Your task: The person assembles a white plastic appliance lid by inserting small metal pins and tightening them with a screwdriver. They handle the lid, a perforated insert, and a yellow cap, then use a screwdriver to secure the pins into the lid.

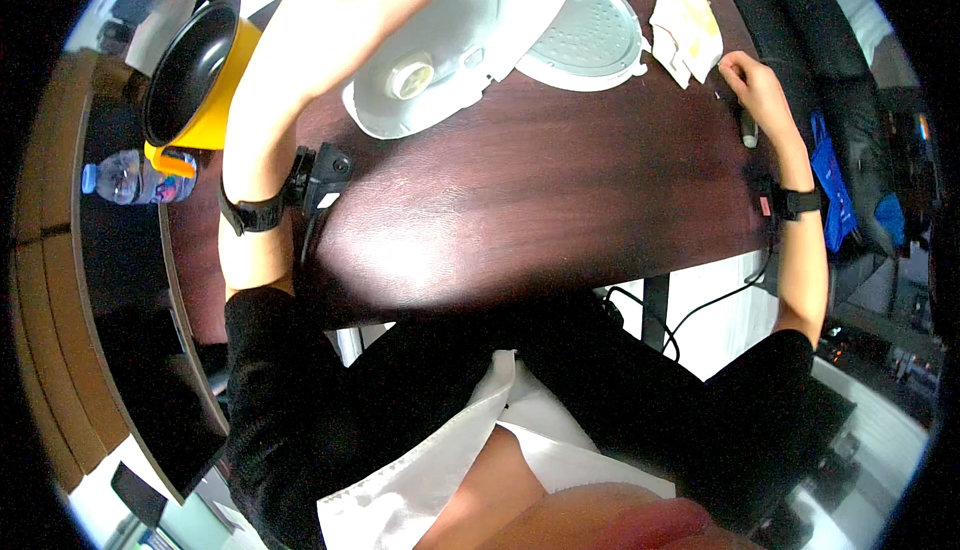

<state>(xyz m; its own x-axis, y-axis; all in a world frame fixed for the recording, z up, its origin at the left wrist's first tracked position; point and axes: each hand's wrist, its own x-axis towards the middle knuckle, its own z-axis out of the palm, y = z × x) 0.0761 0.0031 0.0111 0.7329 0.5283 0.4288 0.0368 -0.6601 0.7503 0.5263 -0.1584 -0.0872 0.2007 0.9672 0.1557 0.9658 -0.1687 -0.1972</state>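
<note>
At the upper left, my left hand [350,10] grips a pale grey plastic housing [440,40] at its upper left edge, the thumb stretched over it. The hand's other fingers are mostly cut off by the picture's top. The housing is tilted, its hollow side showing a round white fitting [410,78]. My right hand [762,95] is at the table's right edge with its fingers curled together; what they hold, if anything, is too small to make out. Just under that hand is a short rod-like thing [749,130], partly hidden. A crumpled white and yellowish cloth or paper [688,30] lies beside the fingertips.
A round grey perforated plate [590,40] lies behind the housing on the dark wooden table [520,180]. To the left are a yellow pot [215,90] with a black inside and a plastic bottle [135,177]. A black cable [715,300] hangs below the right wrist.
</note>
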